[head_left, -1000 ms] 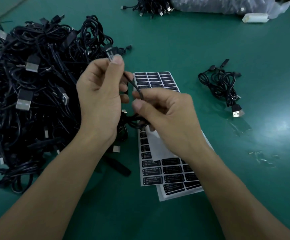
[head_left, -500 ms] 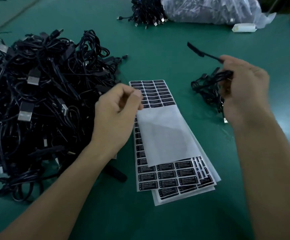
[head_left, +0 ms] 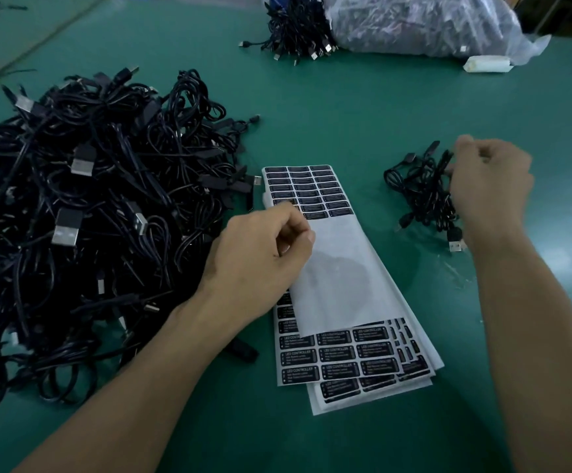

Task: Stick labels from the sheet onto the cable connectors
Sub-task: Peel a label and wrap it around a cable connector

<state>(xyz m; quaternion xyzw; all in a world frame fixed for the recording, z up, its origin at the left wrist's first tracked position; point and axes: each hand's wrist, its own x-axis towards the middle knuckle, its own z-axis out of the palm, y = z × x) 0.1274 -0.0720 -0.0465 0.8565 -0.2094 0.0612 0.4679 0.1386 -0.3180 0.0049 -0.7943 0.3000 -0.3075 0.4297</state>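
Note:
Stacked label sheets (head_left: 342, 278) lie at the table's centre, with black labels at the top and bottom and a bare white strip between. My left hand (head_left: 260, 254) hovers at the top sheet's left edge, fingers curled. Its index fingertip and thumb are at the lowest row of the upper labels (head_left: 312, 189). Whether they pinch a label is hidden. My right hand (head_left: 489, 179) is down on a small pile of black cables (head_left: 418, 192) at the right, its curled fingers around a cable strand there.
A big heap of black USB cables (head_left: 83, 213) fills the left side. Behind are another cable bundle (head_left: 298, 32), a clear plastic bag (head_left: 421, 25) and a small white object (head_left: 488, 64). Green table surface (head_left: 363, 107) lies between.
Both hands held one cable a second ago. My right hand carried it right and lowered it onto the small pile. My left hand moved down to the label sheet.

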